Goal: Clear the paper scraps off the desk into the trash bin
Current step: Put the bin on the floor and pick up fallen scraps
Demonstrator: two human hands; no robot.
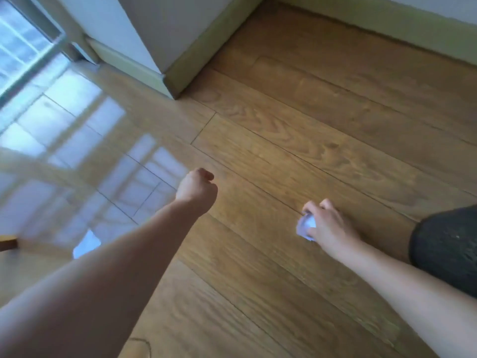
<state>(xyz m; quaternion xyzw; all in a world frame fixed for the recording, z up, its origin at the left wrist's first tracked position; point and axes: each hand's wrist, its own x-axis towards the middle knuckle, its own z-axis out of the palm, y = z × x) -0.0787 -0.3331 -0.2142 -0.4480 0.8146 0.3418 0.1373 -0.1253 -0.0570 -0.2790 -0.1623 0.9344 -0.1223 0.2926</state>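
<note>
Head view: we look down on a wooden floor point(296, 140), window glare across its left side. Near the left edge, just beside our left forearm, lies a pale scrap point(86, 245); blur keeps us from saying more than that it looks like paper. Our left hand point(197, 189) hangs over the middle boards, curled into a loose fist, and we cannot tell whether anything is inside it. Further right, our right hand point(326, 224) grips a crumpled paper wad point(305, 226), pinched between fingers and thumb above the floor. At the right edge a dark knee point(446, 249) shows. Neither desk nor bin is in sight. The risk from here, we judge: the wad, part of it showing outside the fingers, could slip loose on the way to the bin, and the scrap on the left could be overlooked in the glare.
</note>
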